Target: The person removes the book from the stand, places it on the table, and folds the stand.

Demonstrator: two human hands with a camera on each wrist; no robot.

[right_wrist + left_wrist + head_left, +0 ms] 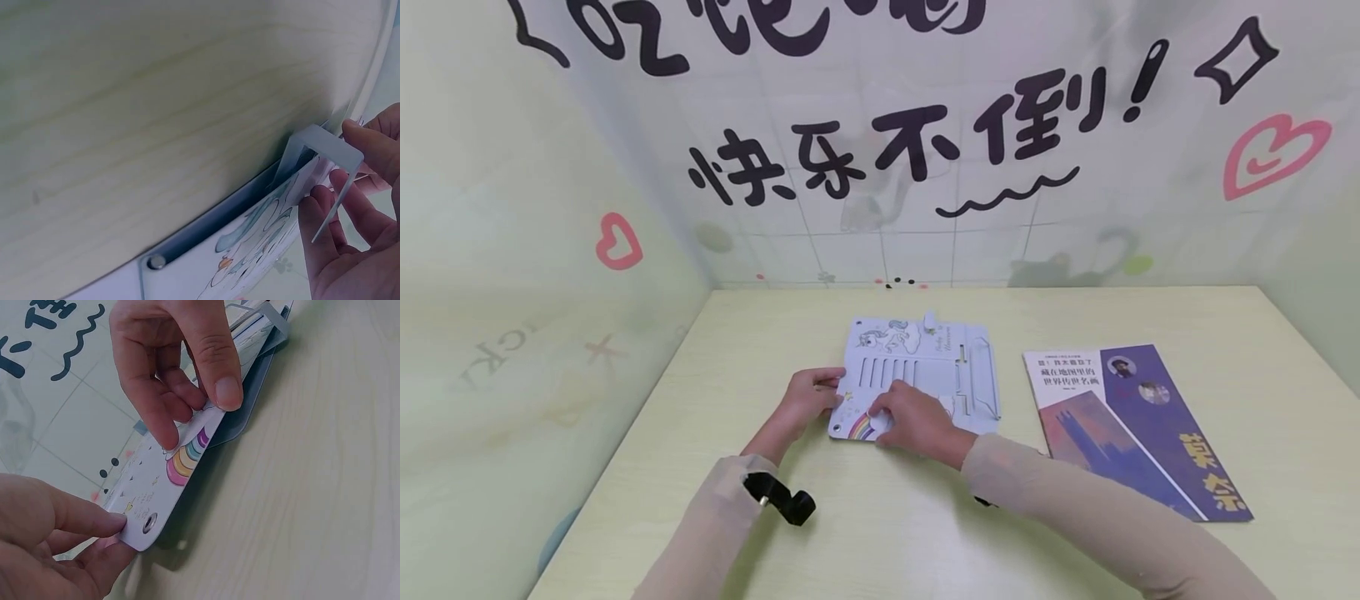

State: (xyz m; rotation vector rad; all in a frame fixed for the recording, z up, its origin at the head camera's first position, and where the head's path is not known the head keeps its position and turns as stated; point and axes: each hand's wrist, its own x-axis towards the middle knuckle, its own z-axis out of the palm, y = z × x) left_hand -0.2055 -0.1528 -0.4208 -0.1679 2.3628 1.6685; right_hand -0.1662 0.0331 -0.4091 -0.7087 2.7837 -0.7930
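A white book stand (pixel 936 379) lies almost flat on the table, printed with a unicorn, clouds and a rainbow (pixel 859 427). Slots run across its middle. At its left corner my left hand (pixel 805 400) pinches the panel edge, thumb on top and fingers underneath. My right hand (pixel 917 421) grips the front edge beside the rainbow, its thumb at the rim and fingertips on the printed face. In the left wrist view the printed panel stands slightly off a grey-blue plate (pixel 240 419) beneath. A pale bent clip (pixel 331 147) shows beside my right hand in the right wrist view.
A purple and white book (pixel 1112 433) lies flat on the pale wooden table (pixel 865 525), to the right of the stand. A printed curtain (pixel 880 242) hangs behind the table's far edge. A black camera mount (pixel 782 500) sticks out from my left wrist.
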